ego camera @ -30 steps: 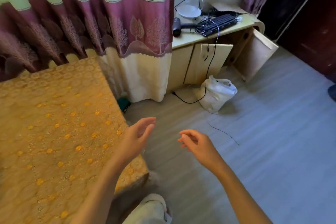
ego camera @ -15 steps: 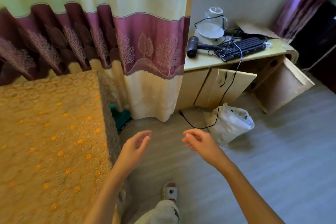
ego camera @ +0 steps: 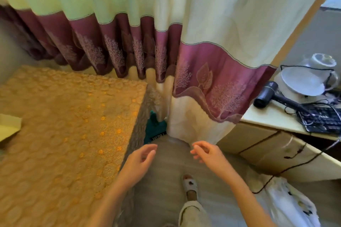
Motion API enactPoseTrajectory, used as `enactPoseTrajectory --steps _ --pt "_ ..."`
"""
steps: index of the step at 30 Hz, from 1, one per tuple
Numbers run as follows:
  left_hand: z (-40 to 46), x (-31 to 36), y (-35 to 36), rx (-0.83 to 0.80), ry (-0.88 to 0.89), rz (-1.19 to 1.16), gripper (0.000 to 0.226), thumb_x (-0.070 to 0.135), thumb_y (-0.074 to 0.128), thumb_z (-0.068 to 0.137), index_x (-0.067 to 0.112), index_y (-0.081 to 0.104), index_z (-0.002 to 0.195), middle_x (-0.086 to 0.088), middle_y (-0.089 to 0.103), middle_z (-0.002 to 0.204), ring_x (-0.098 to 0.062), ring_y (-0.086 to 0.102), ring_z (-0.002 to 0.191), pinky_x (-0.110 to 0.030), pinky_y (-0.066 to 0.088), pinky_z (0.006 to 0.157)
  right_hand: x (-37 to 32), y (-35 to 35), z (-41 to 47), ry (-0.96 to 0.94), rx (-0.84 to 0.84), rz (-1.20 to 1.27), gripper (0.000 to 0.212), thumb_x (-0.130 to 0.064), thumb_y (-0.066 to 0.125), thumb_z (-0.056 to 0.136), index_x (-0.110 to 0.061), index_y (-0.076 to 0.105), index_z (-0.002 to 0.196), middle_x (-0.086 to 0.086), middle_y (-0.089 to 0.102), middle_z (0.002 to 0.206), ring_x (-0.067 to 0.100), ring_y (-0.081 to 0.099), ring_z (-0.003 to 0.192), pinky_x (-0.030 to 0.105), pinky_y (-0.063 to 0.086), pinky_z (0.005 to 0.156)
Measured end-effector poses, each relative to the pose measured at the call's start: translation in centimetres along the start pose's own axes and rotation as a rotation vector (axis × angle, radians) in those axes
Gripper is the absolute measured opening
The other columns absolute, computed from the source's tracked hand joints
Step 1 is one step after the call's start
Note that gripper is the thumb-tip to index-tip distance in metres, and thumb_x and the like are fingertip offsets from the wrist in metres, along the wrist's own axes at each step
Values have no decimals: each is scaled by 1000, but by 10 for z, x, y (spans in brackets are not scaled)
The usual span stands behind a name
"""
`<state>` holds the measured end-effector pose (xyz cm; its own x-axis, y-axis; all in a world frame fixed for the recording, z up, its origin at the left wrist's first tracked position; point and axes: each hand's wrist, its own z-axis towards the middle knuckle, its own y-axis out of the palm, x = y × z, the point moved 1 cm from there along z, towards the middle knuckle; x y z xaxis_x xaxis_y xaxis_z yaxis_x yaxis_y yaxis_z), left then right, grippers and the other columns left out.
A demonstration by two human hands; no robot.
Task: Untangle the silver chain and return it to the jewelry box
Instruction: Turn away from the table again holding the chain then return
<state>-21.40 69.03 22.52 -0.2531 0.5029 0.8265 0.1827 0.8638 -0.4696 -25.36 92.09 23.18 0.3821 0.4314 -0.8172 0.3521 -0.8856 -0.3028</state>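
Note:
Neither the silver chain nor a jewelry box shows clearly in the head view. A pale box-like corner [ego camera: 9, 127] juts in at the left edge of the table; what it is cannot be told. My left hand [ego camera: 140, 160] hovers over the floor beside the table's right edge, fingers relaxed and holding nothing. My right hand [ego camera: 208, 155] floats a little to its right, fingers loosely curled and empty. The two hands are apart.
A table under a yellow lace cloth [ego camera: 64, 134] fills the left. Curtains [ego camera: 184, 51] hang ahead. A cream desk [ego camera: 273, 116] at right carries a hair dryer [ego camera: 269, 96], kettle [ego camera: 311, 77] and keyboard [ego camera: 323, 118]. A white plastic bag [ego camera: 287, 204] and a teal object [ego camera: 156, 131] sit on the floor.
The view has swung left and closer to the curtain and table; the desk slid to the right edge. Both hands stay raised and empty, roughly the same distance apart.

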Motion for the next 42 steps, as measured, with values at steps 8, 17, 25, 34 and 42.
enactPoseTrajectory --steps 8,17,25,34,42 --pt "68 43 -34 315 -159 -124 28 35 42 95 33 53 120 12 58 120 -5 56 108 -21 44 88 -108 -33 128 -228 -223 -114 17 -19 45 97 -17 59 105 -3 67 89 8 63 79 14 48 67" --pt "90 10 -88 655 -359 -400 19 47 44 85 49 53 101 15 62 112 -12 58 107 -38 48 92 -182 40 231 -275 -579 -340 20 -26 44 97 -20 58 110 -6 67 94 12 65 88 32 53 82" --pt "139 -72 -177 761 -484 -514 24 27 46 94 29 53 118 9 60 115 -12 56 109 -32 46 95 -247 164 317 -277 -722 -523 20 -28 42 97 -22 57 109 -8 65 91 8 62 84 33 51 83" --pt "191 -188 -333 885 -593 -492 32 26 47 95 22 51 127 10 56 116 -4 50 105 -12 39 79 -344 335 412 -335 -807 -710 17 -27 42 97 -22 57 103 -3 67 92 12 64 84 35 51 81" --pt "249 -325 -418 875 -635 -89 52 27 52 93 16 35 140 -8 32 148 -23 25 138 -35 19 112 -391 508 516 -469 -802 -815 24 -17 45 95 -6 60 110 6 65 93 21 62 86 42 51 84"
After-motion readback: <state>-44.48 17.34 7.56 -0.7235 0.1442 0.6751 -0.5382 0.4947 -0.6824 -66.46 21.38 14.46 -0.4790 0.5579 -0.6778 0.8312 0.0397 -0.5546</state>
